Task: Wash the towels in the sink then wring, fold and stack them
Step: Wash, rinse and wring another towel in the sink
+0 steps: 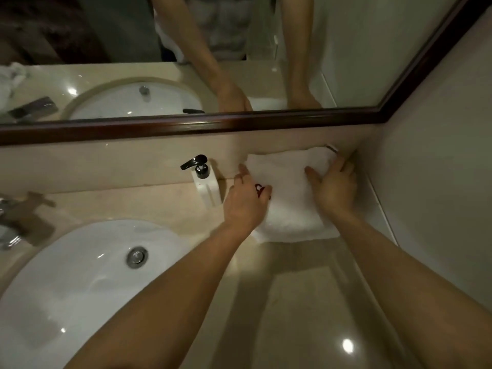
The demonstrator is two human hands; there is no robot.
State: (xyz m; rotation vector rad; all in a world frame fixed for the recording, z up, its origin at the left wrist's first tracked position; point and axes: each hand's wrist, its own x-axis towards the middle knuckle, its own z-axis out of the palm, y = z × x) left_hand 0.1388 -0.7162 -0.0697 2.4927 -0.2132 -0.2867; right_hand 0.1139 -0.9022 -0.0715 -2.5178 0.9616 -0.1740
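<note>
Head view: straight, loosely spread fingers of the left hand (pixel 247 201) and right hand (pixel 334 186) press flat on the folded white towel (pixel 290 193), lying on the countertop (pixel 298 302) at 2 o'clock from the sink (pixel 80 275), just beside the soap dispenser (pixel 206 182).

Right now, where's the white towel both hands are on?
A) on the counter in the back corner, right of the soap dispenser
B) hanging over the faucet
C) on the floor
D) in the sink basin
A: the folded white towel lies flat on the counter against the back wall, right of the soap dispenser, with the left hand and right hand resting on it; the sink holds no towel.
</note>
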